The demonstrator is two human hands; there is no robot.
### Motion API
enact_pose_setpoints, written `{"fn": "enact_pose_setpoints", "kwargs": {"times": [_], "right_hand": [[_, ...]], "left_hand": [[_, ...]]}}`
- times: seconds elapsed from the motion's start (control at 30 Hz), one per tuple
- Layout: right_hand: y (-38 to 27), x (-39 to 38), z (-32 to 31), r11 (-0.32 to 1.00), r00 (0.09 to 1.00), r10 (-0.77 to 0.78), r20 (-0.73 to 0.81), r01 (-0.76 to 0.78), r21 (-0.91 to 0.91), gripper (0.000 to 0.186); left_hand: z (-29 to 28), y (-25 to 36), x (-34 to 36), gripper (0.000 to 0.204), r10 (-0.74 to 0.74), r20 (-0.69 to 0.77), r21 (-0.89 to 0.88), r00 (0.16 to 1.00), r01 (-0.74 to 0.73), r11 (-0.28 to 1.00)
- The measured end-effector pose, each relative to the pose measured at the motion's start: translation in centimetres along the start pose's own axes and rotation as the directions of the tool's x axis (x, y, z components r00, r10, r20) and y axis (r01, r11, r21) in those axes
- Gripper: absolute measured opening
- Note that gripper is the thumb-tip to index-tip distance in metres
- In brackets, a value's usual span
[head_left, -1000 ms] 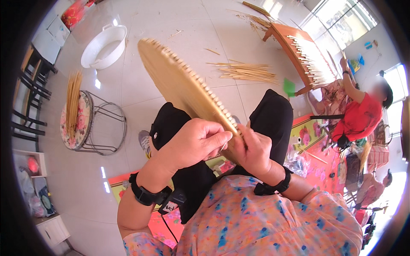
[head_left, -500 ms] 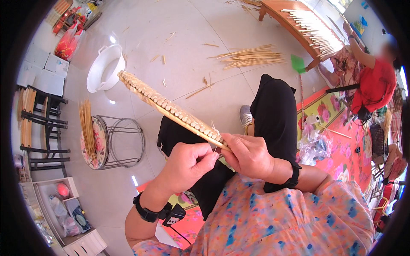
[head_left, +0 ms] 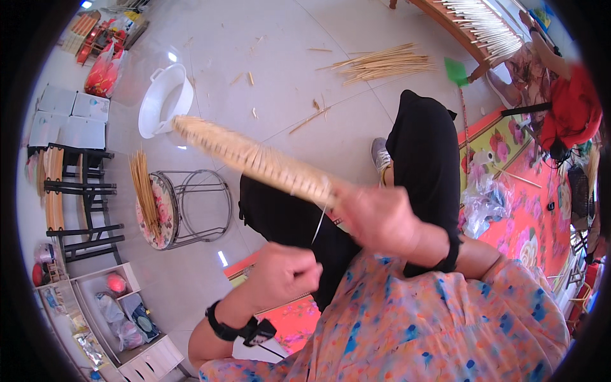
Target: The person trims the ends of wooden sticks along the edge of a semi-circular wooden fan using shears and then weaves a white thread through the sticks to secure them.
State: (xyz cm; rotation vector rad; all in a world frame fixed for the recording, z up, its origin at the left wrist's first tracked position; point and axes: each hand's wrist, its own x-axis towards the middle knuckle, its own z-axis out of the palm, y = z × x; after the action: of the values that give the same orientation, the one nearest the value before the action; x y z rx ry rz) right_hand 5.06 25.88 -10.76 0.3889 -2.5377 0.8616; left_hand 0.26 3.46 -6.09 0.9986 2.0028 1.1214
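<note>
A long, narrow strip of bound straw stalks [head_left: 254,159] slants up and leftward over my knees, slightly blurred. My right hand [head_left: 382,219] is closed around its near end, smeared by motion. From the strip beside that hand a thin pale thread [head_left: 321,223] runs taut down to my left hand [head_left: 283,277]. The left hand is closed in a pinch on the thread, below and apart from the strip. The thread's end is hidden in the fingers.
A white basin [head_left: 145,114] lies beyond the strip. Stalks [head_left: 145,197] rest on a round stool [head_left: 167,210] at left; more stalks [head_left: 385,63] lie on the floor. At right, a person in red [head_left: 569,108] sits by a wooden table [head_left: 445,27]. A plastic bag [head_left: 484,200] lies on the rug [head_left: 541,223].
My left hand has moved down away from the strip, and a length of thread now stretches between them. The strip has rolled in my right hand, showing a different face.
</note>
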Motion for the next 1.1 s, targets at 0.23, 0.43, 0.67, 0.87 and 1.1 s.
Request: {"fn": "enact_pose_setpoints", "kwargs": {"times": [0.23,0.43,0.67,0.87,1.1], "right_hand": [[0.0,1.2,0.6,1.000,0.993,-0.008,-0.118,0.004,-0.028,0.027],[1.5,0.7,0.2,0.972,0.991,0.014,-0.134,-0.045,-0.231,0.024],[2.6,0.8,-0.4,0.963,0.987,0.042,-0.156,-0.081,-0.256,0.022],[4.0,1.5,-0.8,0.947,0.987,0.064,-0.147,-0.107,-0.304,0.026],[3.8,2.6,-0.4,0.912,0.979,0.049,-0.197,-0.124,-0.390,0.029]], "left_hand": [[-5.2,-2.8,-2.6,0.034,-0.288,-0.216,-0.243,0.933,0.234,0.941],[-5.2,-11.4,-5.4,0.031,-0.370,-0.547,-0.243,0.751,0.280,0.929],[10.6,-33.4,-19.7,0.034,-0.720,-0.507,-0.045,0.475,0.819,0.572],[28.0,-35.9,-19.6,0.032,-0.719,-0.353,-0.041,0.599,0.758,0.651],[30.4,-33.0,-13.4,0.074,-0.770,-0.631,-0.431,-0.087,0.866,0.255]]}}
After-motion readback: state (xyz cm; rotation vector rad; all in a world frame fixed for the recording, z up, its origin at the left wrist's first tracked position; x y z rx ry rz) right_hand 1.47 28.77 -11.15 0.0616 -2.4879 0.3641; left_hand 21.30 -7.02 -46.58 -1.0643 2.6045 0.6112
